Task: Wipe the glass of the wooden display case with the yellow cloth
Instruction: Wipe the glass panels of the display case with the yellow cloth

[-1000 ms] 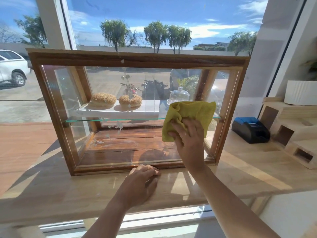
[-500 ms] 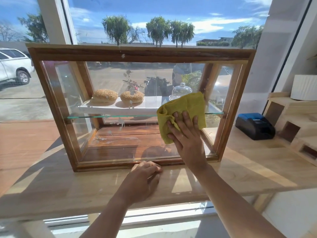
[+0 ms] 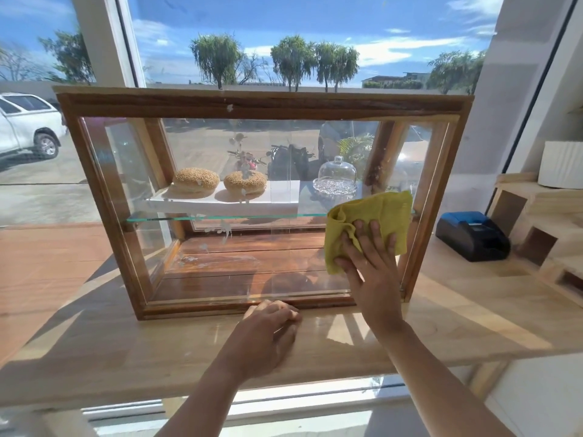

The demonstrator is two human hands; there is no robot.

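Note:
The wooden display case (image 3: 262, 104) stands on a pale wooden counter (image 3: 126, 348) before a window. Its front glass (image 3: 220, 247) carries white smears near the middle. My right hand (image 3: 372, 263) presses the yellow cloth (image 3: 378, 216) flat against the lower right part of the glass, fingers spread over the cloth. My left hand (image 3: 268, 332) rests curled on the counter, touching the case's bottom frame, with nothing in it. Inside the case, two seeded buns (image 3: 195, 179) and a small glass dome (image 3: 337, 176) sit on a shelf.
A black and blue receipt printer (image 3: 473, 236) sits on the counter right of the case. Stepped wooden shelving (image 3: 542, 228) with a white pot (image 3: 561, 164) stands at the far right. The counter's front edge runs just below my left hand.
My right hand has slid the cloth from the middle-right of the glass toward the right frame. The left hand has stayed at the case's bottom edge.

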